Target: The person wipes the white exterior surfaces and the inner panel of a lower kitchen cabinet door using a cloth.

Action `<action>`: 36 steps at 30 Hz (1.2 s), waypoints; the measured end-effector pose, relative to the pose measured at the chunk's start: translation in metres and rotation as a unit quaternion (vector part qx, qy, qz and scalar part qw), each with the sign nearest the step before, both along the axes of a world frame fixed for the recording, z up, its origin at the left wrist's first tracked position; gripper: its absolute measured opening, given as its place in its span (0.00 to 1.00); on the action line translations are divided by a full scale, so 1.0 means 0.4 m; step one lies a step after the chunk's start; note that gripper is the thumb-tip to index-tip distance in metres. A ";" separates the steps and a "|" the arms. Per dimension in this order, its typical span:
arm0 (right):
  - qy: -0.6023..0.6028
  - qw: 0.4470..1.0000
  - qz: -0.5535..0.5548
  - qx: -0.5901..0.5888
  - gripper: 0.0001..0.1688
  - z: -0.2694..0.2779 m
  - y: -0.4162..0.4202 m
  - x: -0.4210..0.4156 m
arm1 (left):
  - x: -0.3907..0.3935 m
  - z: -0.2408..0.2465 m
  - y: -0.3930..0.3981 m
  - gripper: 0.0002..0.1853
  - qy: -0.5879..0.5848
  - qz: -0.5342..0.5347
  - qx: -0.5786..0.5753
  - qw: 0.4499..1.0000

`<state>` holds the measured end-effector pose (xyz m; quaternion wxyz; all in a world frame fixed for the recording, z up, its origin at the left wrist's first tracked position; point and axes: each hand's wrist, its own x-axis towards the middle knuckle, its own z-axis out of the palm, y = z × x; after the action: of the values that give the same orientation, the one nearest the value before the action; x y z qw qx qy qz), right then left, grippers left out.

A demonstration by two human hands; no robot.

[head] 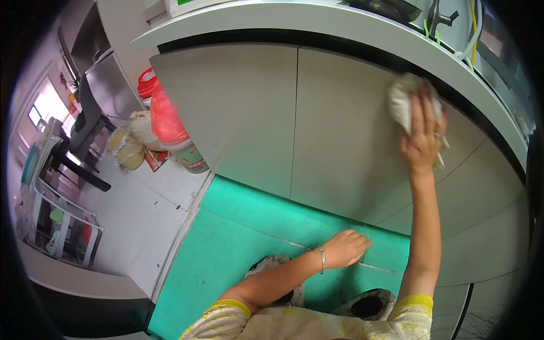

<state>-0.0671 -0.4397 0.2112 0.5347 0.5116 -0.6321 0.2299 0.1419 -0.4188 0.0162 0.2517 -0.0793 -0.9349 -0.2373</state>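
My right hand (421,135) presses a whitish cloth (400,102) flat against the upper part of a grey-beige cabinet door (344,114). The cloth bunches above the fingers, and a corner of it shows below the hand. A ring is on one finger. Just above runs the dark recessed strip (263,35) beneath the countertop edge (272,15). My left hand (346,248) hangs in front of my body over the green floor (238,238), its fingers loosely curled and its palm hidden. Nothing shows in it, and a bracelet (322,260) circles that wrist.
A tap (434,19) and a dark pan (384,8) are on the counter at top right. Left of the cabinet stand a bucket (193,158) with a red plastic bag (168,114) and a plastic-wrapped tub (126,148). A floor strip (182,233) divides green from white tiles.
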 end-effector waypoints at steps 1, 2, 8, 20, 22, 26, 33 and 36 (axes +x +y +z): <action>0.020 0.999 -0.016 0.020 0.46 0.028 -0.027 0.048 | 0.003 0.001 0.003 0.20 -0.001 -0.007 -0.009 1.000; 0.021 1.000 0.011 0.018 0.44 0.056 -0.061 0.094 | 0.010 0.001 0.002 0.19 -0.004 -0.009 -0.019 1.000; 0.038 0.991 0.120 0.045 0.41 0.134 -0.282 0.229 | 0.025 0.009 0.001 0.18 -0.010 -0.040 -0.010 0.999; 0.139 0.973 0.182 0.000 0.23 0.172 -0.459 0.418 | 0.041 -0.022 -0.011 0.10 -0.038 -0.008 -0.027 0.999; 0.139 0.971 0.194 -0.002 0.19 0.175 -0.498 0.450 | 0.051 -0.023 -0.013 0.08 -0.034 -0.003 -0.049 0.998; 0.142 0.969 0.203 0.014 0.10 0.180 -0.592 0.531 | 0.073 -0.017 -0.031 0.05 -0.046 -0.015 -0.069 0.996; 0.116 0.968 0.216 0.054 0.09 0.185 -0.796 0.710 | 0.088 -0.053 -0.039 0.10 0.081 -0.023 0.103 0.991; 0.121 0.966 0.223 0.055 0.09 0.173 -0.897 0.805 | 0.116 -0.036 -0.049 0.10 0.083 -0.058 0.317 0.943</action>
<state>0.2548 -0.7984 0.2804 0.5137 0.6918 -0.4445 0.2448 0.1881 -0.4385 0.0017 0.3260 -0.0683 -0.7809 -0.5284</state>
